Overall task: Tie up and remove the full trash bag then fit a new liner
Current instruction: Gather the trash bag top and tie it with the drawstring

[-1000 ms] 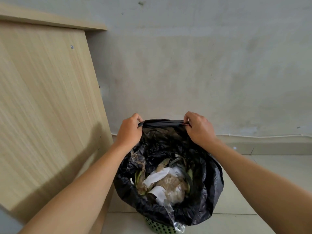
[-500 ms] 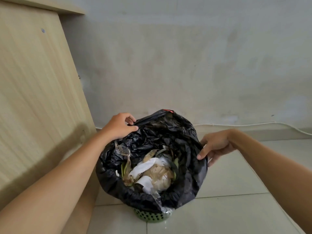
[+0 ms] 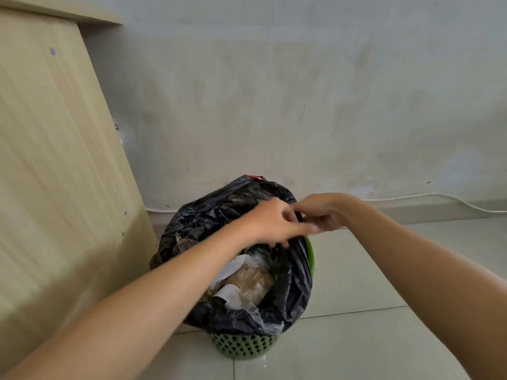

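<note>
Black thin-film trash bag [image 3: 219,215] sat in the green perforated bin [image 3: 241,348] on the tile floor [image 3: 370,283], beside the wooden cabinet [image 3: 55,160]. Probably light, floppy, slippery and easy to tear, so take it by the gathered rim, not the sidewall. Left hand [image 3: 270,223] and right hand [image 3: 319,213] met over the right rim, both seemingly pinching film. Half a second earlier they were apart, on opposite sides.

Home corner: tiled floor [image 3: 384,283]; wooden cabinet [image 3: 55,174]; wall [image 3: 301,91]
</note>
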